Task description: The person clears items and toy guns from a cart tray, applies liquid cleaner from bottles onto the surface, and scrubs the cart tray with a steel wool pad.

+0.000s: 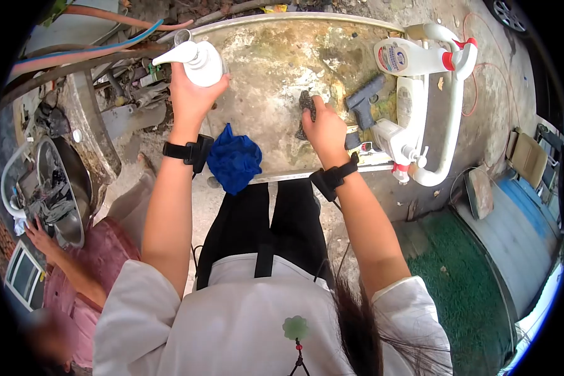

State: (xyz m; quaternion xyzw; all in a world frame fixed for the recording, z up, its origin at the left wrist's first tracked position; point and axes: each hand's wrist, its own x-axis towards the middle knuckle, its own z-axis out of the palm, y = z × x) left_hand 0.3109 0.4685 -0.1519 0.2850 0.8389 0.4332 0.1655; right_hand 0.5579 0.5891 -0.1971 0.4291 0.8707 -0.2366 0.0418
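My left hand (193, 103) is wrapped round a white pump bottle (204, 64), over the left end of a stained, worn tabletop (263, 69). In my right hand (325, 128), near the middle of that surface, is a dark grey, rough-textured scrubber (306, 103), partly covered by my fingers. A crumpled blue cloth (234, 158) lies at the near edge, below my left hand. Just right of my right hand rests a dark grey pistol-shaped object (362, 101). Close to my right wrist is a small dark item, partly hidden.
A clear spray bottle with a red collar (407, 56) lies at the far right, beside other white bottles (410, 103) and a white tubular handle (451, 119). Hoses (94, 53) cross the upper left. A person in pink (88, 263) is at a metal basin (78, 207).
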